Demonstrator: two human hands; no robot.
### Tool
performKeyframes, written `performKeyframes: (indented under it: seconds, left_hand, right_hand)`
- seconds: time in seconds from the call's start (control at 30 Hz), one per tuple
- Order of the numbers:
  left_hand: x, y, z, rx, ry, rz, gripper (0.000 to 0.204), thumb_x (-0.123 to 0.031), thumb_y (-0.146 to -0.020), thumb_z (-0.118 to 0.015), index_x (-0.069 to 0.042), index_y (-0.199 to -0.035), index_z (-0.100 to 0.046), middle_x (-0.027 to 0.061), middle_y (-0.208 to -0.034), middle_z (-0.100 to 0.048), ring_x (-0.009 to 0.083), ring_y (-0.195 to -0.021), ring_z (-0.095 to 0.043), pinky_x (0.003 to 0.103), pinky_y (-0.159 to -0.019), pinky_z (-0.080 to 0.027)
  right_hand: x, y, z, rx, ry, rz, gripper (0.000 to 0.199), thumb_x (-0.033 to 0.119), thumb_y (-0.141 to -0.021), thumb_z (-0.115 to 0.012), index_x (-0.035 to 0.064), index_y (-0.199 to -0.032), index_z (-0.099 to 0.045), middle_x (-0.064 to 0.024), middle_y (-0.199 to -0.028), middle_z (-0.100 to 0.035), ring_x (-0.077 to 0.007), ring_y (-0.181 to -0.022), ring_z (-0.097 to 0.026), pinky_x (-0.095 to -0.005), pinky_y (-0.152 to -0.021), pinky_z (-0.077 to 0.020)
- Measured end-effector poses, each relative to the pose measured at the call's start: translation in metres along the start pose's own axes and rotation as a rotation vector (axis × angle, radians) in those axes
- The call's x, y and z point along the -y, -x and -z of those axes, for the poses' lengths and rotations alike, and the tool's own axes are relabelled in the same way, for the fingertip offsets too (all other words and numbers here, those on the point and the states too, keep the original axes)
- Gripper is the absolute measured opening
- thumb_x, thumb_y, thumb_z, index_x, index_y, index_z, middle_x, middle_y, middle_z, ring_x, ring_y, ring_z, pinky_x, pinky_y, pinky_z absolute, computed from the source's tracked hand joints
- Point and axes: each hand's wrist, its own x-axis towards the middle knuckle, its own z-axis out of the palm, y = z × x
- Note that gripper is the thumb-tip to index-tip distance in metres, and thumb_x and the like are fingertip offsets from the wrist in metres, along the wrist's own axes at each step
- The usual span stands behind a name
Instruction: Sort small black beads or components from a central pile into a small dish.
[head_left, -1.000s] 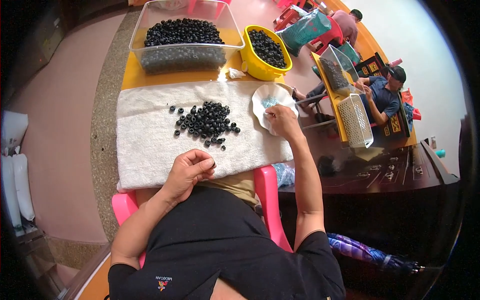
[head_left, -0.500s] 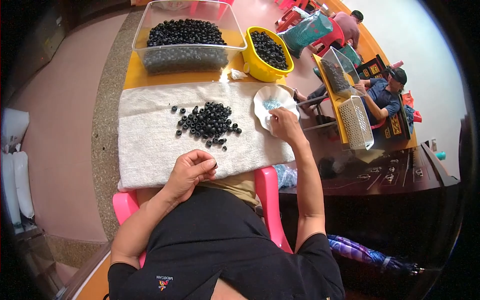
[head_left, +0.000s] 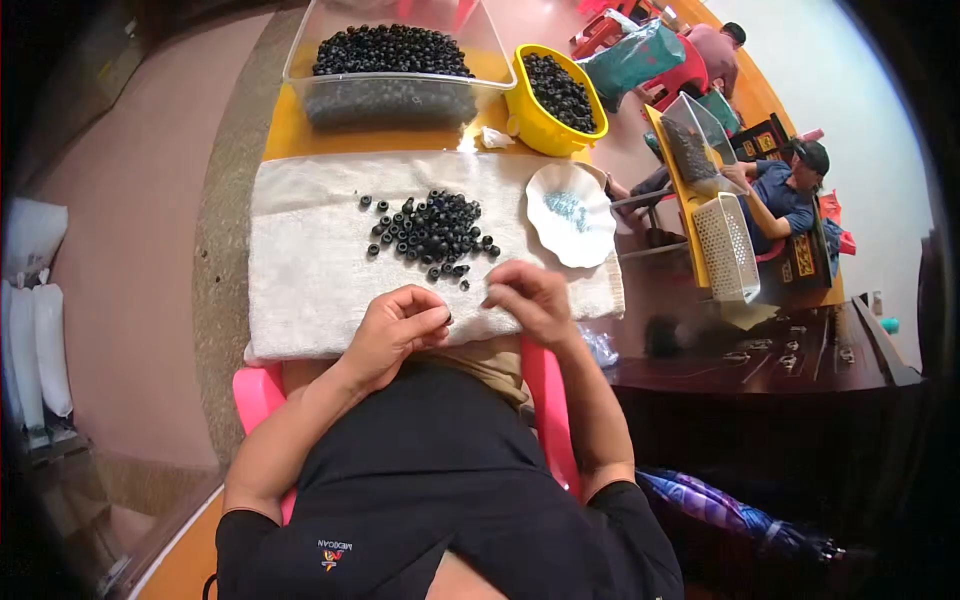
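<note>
My left hand (head_left: 398, 335) is closed near the towel's front edge, with a small black bead-like piece (head_left: 448, 319) pinched between thumb and fingertips, mostly covered. To its right, my right hand (head_left: 535, 303) hovers over the towel, slightly blurred. Its thumb and fingers are pressed together; whatever sits between them is too small to make out. Beyond both hands lies a loose pile of round black pieces (head_left: 440, 228) with holes in them. A white scalloped dish (head_left: 588, 250) at the towel's right holds tiny light-blue bits (head_left: 567, 208).
A whitish towel (head_left: 300, 260) covers the near part of the table. Behind it stand a clear plastic bin (head_left: 400, 103) and a yellow tub (head_left: 545, 130), both holding black pieces, with a crumpled tissue (head_left: 494, 138) between. At the right, another person sits beside a white perforated basket (head_left: 727, 250).
My right hand has left the white dish and come back toward my left hand, fingers still pinched. The left hand keeps its grip. The whole view has shifted slightly.
</note>
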Motion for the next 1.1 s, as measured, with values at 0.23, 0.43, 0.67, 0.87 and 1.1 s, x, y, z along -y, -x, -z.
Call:
performKeyframes:
  seconds: [0.23, 0.43, 0.67, 0.87, 1.1]
  left_hand:
    - [-0.001, 0.001, 0.003, 0.103, 0.031, -0.009, 0.011, -0.01, -0.093, -0.065, -0.004, -0.102, -0.06, 0.0048, -0.094, -0.065, 0.0131, -0.082, -0.065, 0.029, -0.076, -0.055]
    - [-0.002, 0.002, 0.002, 0.123, -0.009, 0.009, 0.01, -0.009, -0.093, -0.066, -0.004, -0.1, -0.061, 0.0042, -0.092, -0.065, 0.0134, -0.081, -0.065, 0.029, -0.076, -0.056]
    - [-0.002, 0.001, 0.003, 0.121, 0.032, 0.016, 0.009, -0.009, -0.093, -0.065, -0.004, -0.099, -0.061, 0.0048, -0.089, -0.066, 0.0141, -0.079, -0.065, 0.029, -0.073, -0.055]
    - [-0.001, 0.0, 0.004, 0.138, 0.047, 0.017, 0.009, -0.01, -0.093, -0.065, -0.004, -0.099, -0.061, 0.0048, -0.089, -0.066, 0.0138, -0.079, -0.066, 0.028, -0.073, -0.055]
    - [-0.002, 0.0, 0.003, 0.073, 0.089, -0.014, 0.011, -0.011, -0.093, -0.066, -0.005, -0.1, -0.061, 0.0038, -0.09, -0.066, 0.0125, -0.08, -0.065, 0.028, -0.074, -0.056]
  right_hand:
    - [0.0, 0.003, -0.039, 0.095, -0.191, -0.105, 0.006, -0.002, -0.089, -0.066, -0.0037, -0.094, -0.064, -0.005, -0.09, -0.064, -0.01, -0.082, -0.061, -0.0235, -0.072, -0.0491]
    - [-0.001, 0.008, -0.042, 0.031, -0.237, -0.155, 0.006, 0.0, -0.086, -0.069, -0.0037, -0.089, -0.066, -0.0059, -0.087, -0.065, -0.0115, -0.081, -0.06, -0.0242, -0.072, -0.0487]
    - [-0.013, 0.012, -0.051, -0.076, 0.079, 0.199, 0.01, 0.003, -0.086, -0.071, -0.0022, -0.095, -0.069, -0.0085, -0.086, -0.066, -0.013, -0.077, -0.063, -0.025, -0.067, -0.0506]
    - [-0.01, 0.015, -0.057, -0.124, 0.332, 0.444, 0.018, 0.0, -0.085, -0.07, 0.0006, -0.103, -0.069, -0.0115, -0.091, -0.066, -0.018, -0.077, -0.064, -0.0282, -0.066, -0.051]
    - [0.003, 0.01, -0.035, -0.074, 0.326, 0.249, 0.013, -0.004, -0.084, -0.068, -0.0018, -0.097, -0.067, -0.0134, -0.088, -0.066, -0.0196, -0.077, -0.065, -0.0279, -0.069, -0.0506]
